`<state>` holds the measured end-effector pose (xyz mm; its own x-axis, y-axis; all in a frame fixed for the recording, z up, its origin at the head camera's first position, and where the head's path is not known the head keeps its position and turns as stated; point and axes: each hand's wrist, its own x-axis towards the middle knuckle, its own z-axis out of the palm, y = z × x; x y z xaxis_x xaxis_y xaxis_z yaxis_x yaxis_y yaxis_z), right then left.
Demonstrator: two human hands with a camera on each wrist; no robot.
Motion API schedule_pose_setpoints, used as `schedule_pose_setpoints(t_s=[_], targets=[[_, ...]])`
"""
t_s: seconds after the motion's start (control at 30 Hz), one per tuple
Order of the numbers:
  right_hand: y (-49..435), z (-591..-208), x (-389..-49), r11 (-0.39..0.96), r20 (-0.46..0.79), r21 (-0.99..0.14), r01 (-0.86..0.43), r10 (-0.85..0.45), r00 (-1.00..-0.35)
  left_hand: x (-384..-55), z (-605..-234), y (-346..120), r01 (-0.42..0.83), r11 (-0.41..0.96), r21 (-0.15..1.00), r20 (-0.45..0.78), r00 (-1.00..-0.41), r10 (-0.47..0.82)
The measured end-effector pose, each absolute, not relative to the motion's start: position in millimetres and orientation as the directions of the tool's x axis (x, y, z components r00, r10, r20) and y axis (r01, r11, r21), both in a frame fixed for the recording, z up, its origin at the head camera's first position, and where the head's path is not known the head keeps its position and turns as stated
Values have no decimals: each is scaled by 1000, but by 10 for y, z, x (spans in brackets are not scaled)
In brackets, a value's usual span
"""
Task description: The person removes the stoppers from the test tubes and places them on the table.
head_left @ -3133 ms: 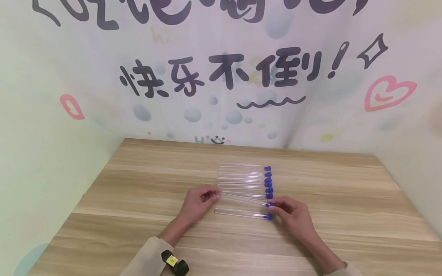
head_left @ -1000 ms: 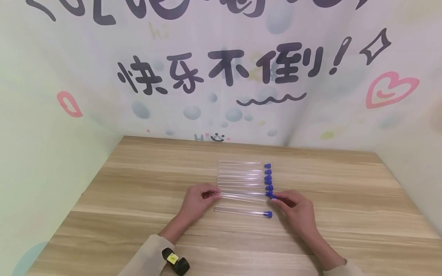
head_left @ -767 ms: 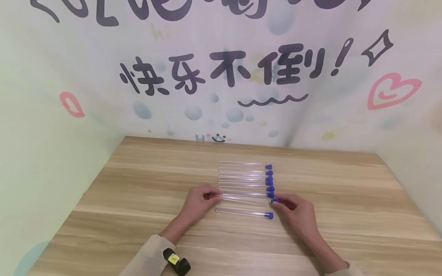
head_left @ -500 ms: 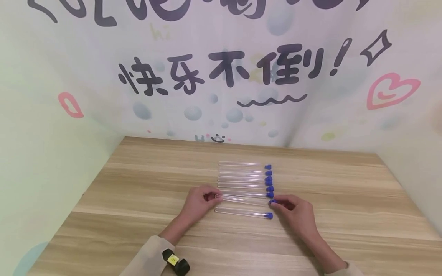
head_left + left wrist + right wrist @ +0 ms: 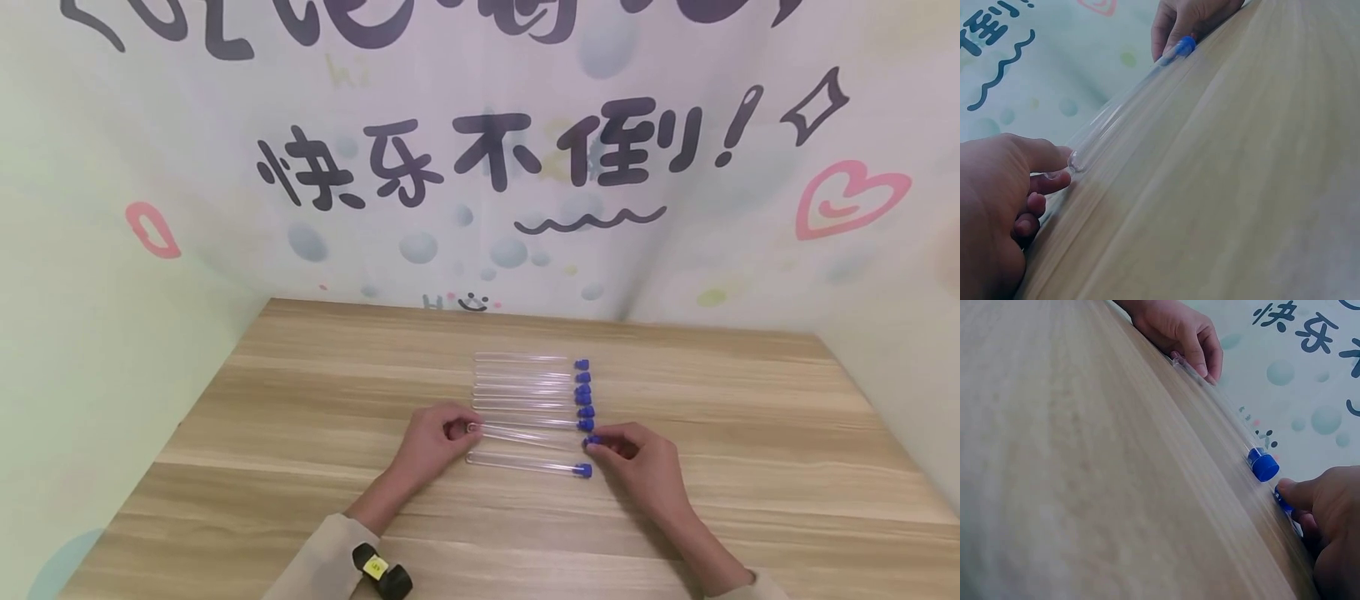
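My left hand (image 5: 435, 437) pinches the rounded end of a clear test tube (image 5: 528, 436) between thumb and fingertips. At the tube's other end, my right hand (image 5: 645, 467) pinches a small blue cap (image 5: 592, 440), right by the tube's mouth. In the right wrist view, thumb and finger partly cover this held cap (image 5: 1280, 498). Nearer the body lies another test tube (image 5: 521, 462) with a blue cap (image 5: 582, 470) in its end. Beyond the held tube, several more clear tubes (image 5: 521, 358) lie parallel, blue caps (image 5: 582, 364) lined up at their right ends.
All of it lies on a wood-grain table (image 5: 300, 375). A white printed cloth (image 5: 465, 267) with dark lettering hangs behind the table's back edge, and pale walls stand at both sides. A black strap device (image 5: 382, 571) sits on the left sleeve.
About three seconds ago the cap sat at the held tube's end. One second ago it was up and right, apart from the mouth; now it is back close to it. The left hand stays put.
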<state>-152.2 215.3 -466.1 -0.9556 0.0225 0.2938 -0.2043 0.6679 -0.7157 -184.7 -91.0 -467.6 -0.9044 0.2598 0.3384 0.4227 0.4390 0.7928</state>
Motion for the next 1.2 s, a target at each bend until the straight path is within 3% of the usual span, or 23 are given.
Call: schedule_pose_setpoints(t_s=[0.27,1.2], targets=[[2169,-4696,-1525,644,296,-734,-215,18,-955,-1855,-4691,-880,468,476,745,375,-883,281],[2170,-4679,-1531,638,324,-737,-223,43,-945,-1834,-4647,-878,433,483,761,334,-900,280]])
